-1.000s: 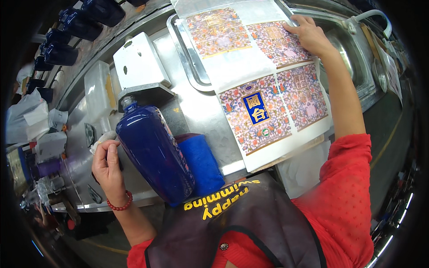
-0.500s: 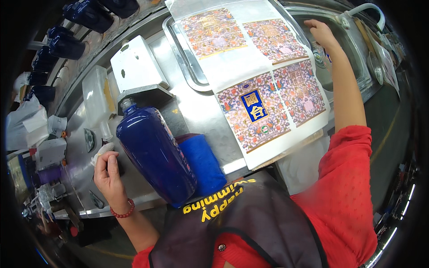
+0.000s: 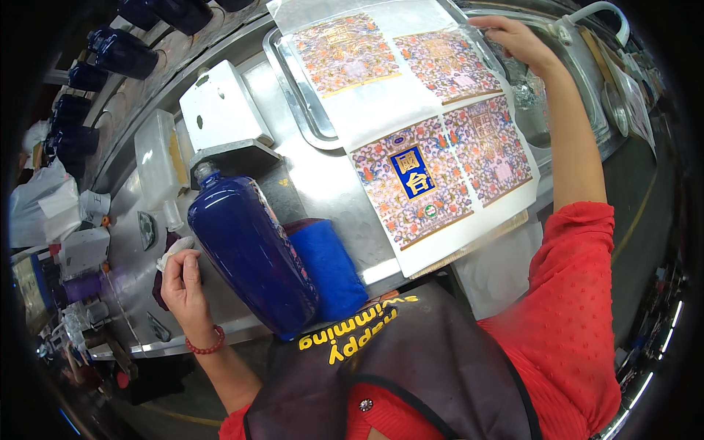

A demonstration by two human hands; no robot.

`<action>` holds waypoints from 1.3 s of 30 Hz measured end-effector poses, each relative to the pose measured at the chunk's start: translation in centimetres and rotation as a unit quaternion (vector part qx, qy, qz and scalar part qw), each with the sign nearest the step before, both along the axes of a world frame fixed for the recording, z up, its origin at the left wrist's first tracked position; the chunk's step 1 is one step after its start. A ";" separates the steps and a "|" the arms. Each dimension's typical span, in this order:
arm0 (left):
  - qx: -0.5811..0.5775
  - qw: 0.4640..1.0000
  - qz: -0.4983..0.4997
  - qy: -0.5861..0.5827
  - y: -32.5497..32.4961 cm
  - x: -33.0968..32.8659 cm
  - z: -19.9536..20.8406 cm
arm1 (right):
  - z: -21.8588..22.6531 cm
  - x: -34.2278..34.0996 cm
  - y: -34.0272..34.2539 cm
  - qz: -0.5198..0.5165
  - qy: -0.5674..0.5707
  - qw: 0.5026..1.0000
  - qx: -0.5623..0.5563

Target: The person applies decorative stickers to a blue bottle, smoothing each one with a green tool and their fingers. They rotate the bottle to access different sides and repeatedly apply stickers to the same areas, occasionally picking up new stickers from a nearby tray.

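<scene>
The right hand (image 3: 506, 40) has swung back from over the sink (image 3: 592, 110) to the far edge of the floral paper sheet (image 3: 418, 132); its grip cannot be told. The sheet overlaps a tray (image 3: 299, 110) on the metal counter (image 3: 323, 180). The left hand (image 3: 185, 287), its hold likewise unclear, curls at a white wad (image 3: 176, 253) beside the glossy blue bottle (image 3: 249, 249). Dark-blue bottles (image 3: 121, 53) stand beyond.
</scene>
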State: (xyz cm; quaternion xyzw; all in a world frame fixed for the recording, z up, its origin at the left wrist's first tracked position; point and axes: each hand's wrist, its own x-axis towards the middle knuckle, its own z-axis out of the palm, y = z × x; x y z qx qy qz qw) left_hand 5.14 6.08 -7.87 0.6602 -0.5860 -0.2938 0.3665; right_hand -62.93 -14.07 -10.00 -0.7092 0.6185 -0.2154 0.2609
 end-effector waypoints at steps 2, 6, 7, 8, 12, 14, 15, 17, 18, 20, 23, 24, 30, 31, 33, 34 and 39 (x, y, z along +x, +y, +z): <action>-0.009 1.000 -0.011 -0.002 0.0 -0.2 -0.2 | -1.5 2.7 -0.6 0.083 0.345 0.928 -0.117; -0.031 0.999 -0.020 -0.013 0.5 -0.2 -0.1 | -3.0 5.6 0.6 -0.019 0.424 0.904 -0.049; -0.031 0.999 -0.019 -0.020 0.6 -0.1 0.0 | -2.9 6.0 0.9 -0.021 0.439 0.897 -0.051; -0.032 0.999 -0.020 -0.027 0.6 0.0 0.1 | -2.6 6.3 1.2 -0.025 0.454 0.889 -0.052; 0.000 1.000 -0.014 0.010 0.4 0.2 -0.1 | -0.9 7.9 1.6 -0.050 0.495 0.866 -0.050; -0.029 0.999 -0.025 -0.034 0.4 0.4 -0.4 | -0.5 8.5 1.9 -0.058 0.525 0.848 -0.050; -0.025 0.999 -0.020 -0.041 0.5 0.6 -0.5 | -0.4 8.7 2.0 -0.061 0.540 0.838 -0.049; -0.028 0.998 -0.023 -0.046 0.9 1.0 -0.7 | -0.4 8.6 2.4 -0.071 0.544 0.835 -0.054; -0.018 0.999 -0.014 -0.039 1.1 1.2 -0.8 | -0.4 8.3 2.5 -0.077 0.545 0.833 -0.058; -0.017 0.999 -0.017 -0.048 1.4 1.6 -1.1 | -0.5 7.3 2.3 -0.080 0.526 0.845 -0.055; -0.017 0.999 -0.017 -0.043 1.6 2.0 -1.5 | -0.9 5.7 1.1 -0.137 0.453 0.874 -0.112; -0.009 0.999 -0.008 -0.034 1.6 2.0 -1.6 | -1.1 5.2 0.5 -0.168 0.415 0.884 -0.134; -0.041 0.998 -0.029 -0.044 1.7 1.1 -1.7 | -1.3 3.3 -1.9 -0.147 0.331 0.930 0.062; -0.041 0.998 -0.035 -0.044 1.8 0.8 -1.6 | -1.2 3.2 -1.9 -0.134 0.344 0.928 0.052; -0.031 0.998 -0.036 -0.030 2.1 0.1 -1.5 | -1.2 3.5 -1.5 -0.125 0.369 0.921 0.017; -0.036 0.998 -0.039 -0.031 2.3 -0.3 -1.5 | -1.4 3.8 -1.2 -0.104 0.452 0.885 -0.029; -0.036 0.998 -0.057 -0.022 2.8 -2.2 -1.4 | -1.9 5.6 0.3 -0.149 0.494 0.850 -0.105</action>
